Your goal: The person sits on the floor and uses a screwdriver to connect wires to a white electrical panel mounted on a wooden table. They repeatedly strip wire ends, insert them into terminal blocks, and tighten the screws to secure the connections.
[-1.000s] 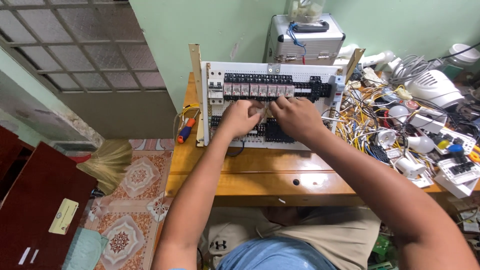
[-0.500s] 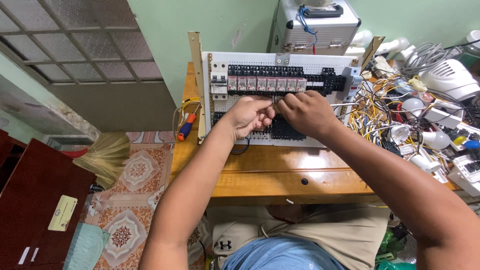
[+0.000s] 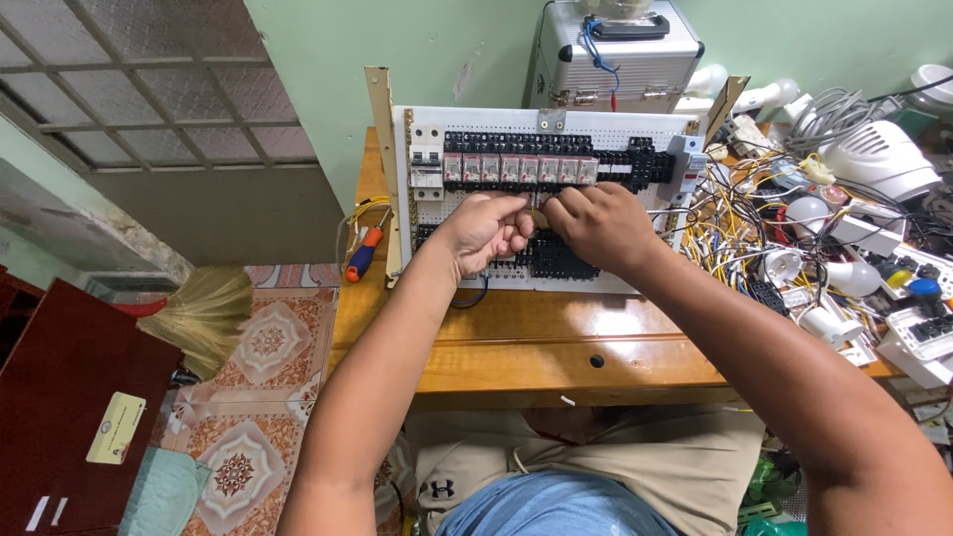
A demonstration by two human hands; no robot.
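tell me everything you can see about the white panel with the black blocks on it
The white panel is a perforated board lying on the wooden desk, its far edge toward the green wall, angled metal brackets at its corners. It carries rows of black terminal blocks and pale relays. The left hand and right hand meet over its middle, pinching something too small to tell.

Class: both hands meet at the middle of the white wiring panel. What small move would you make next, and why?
Probably keep the left hand steady while the right hand works the small part pinched between them, since both fingertips meet against the panel below the relay row.

Pale rectangular card (image 3: pixel 115 428) on dark cabinet (image 3: pixel 60 397)
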